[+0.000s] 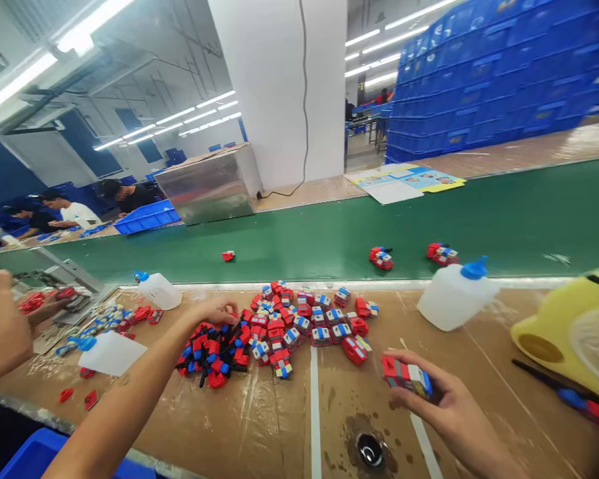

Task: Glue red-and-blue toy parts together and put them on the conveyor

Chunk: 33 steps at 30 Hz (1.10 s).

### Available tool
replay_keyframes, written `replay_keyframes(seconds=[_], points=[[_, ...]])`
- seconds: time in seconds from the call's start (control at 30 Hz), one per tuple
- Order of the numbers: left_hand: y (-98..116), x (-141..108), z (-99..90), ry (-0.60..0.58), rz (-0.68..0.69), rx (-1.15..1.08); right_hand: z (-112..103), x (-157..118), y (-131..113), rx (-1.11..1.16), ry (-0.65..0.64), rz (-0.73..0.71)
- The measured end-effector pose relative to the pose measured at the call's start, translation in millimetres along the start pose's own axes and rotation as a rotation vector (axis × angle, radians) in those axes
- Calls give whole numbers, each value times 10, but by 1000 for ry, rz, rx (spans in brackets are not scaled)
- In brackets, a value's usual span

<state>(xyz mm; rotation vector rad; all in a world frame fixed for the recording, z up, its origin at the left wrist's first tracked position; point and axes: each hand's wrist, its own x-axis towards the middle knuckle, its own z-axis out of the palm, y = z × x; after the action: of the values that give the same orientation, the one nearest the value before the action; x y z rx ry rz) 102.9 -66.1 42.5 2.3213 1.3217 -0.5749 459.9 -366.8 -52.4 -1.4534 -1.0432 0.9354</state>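
Note:
My right hand [436, 392] holds a red, grey and blue toy vehicle [406, 376] between thumb and fingers, above the brown tabletop [249, 426]. My left hand [218, 311] reaches over the heap of red, blue and black parts [214, 352], its fingers bent at the heap's upper edge; what they hold, if anything, is too small to name. Beside that heap lies a pile of red-and-white toy vehicle bodies [279, 319], which spreads to the right. A small dark round cup [370, 450] sits near the front edge, below my right hand.
A green conveyor belt [299, 243] behind the table carries several red pieces. White bottles with blue caps stand at right [452, 299] and lie at left [112, 352]. A yellow object [569, 326] is at far right. Another person's hand [2, 326] and seated people are at left.

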Motion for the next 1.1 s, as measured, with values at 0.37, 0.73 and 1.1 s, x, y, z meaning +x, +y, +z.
replay_keyframes(seconds=[0.37, 0.73, 1.1], points=[[1043, -1065, 1433, 175, 690, 706, 135, -710, 399, 696, 82, 275], [873, -1130, 2494, 580, 238, 248, 211, -872, 517, 721, -49, 139], [991, -1160, 2523, 452, 132, 249, 210, -854, 669, 707, -124, 80]])
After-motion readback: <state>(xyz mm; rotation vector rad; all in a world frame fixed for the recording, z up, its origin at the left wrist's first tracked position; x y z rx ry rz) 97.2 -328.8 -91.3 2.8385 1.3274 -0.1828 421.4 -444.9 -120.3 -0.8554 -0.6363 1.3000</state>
